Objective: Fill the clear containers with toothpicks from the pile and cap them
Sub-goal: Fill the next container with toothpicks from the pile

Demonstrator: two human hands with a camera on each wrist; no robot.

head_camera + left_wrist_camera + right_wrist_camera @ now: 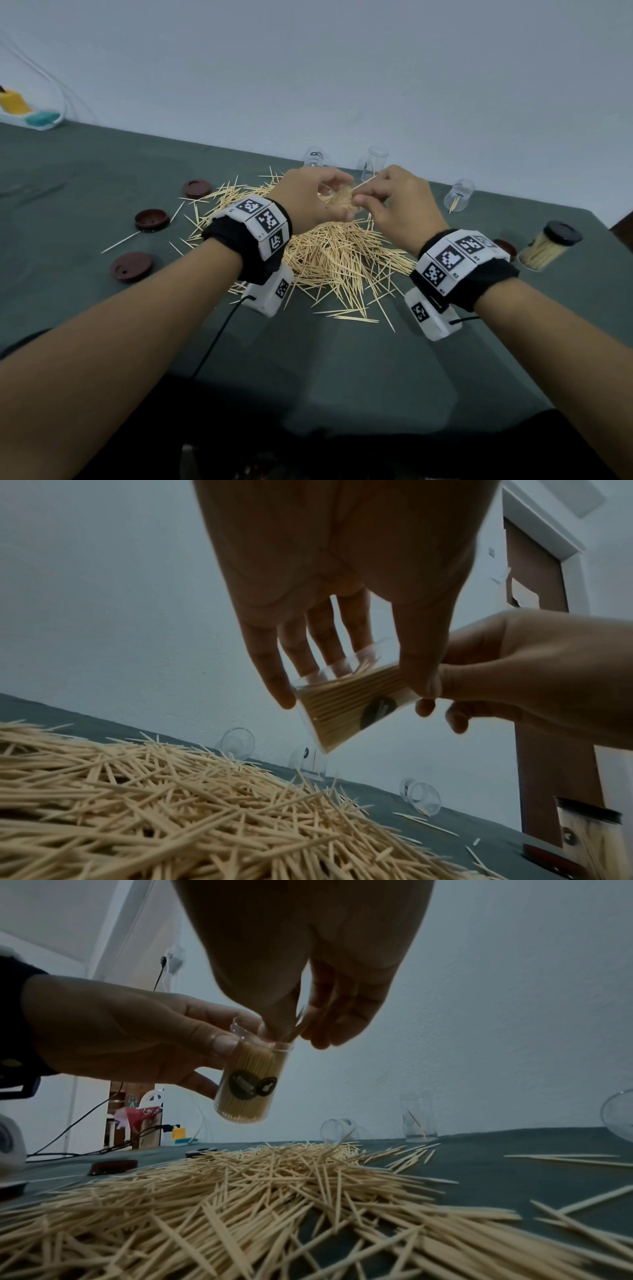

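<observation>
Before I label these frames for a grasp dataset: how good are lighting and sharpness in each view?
Head view: dim, even light, wide-angle bend at the table edge, wrist markers sharp. Left wrist view: left hand backlit and dark, container readable. Right wrist view: right hand nearly a silhouette, the nearest of the toothpick pile blurred.

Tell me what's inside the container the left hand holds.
The container is packed with upright toothpicks, nearly full. The right hand covers part of its open mouth.

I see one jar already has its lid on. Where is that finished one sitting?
The capped container stands at the table's far right in the head view, beyond the right hand, right of the toothpick pile, with a loose brown cap beside it.
</observation>
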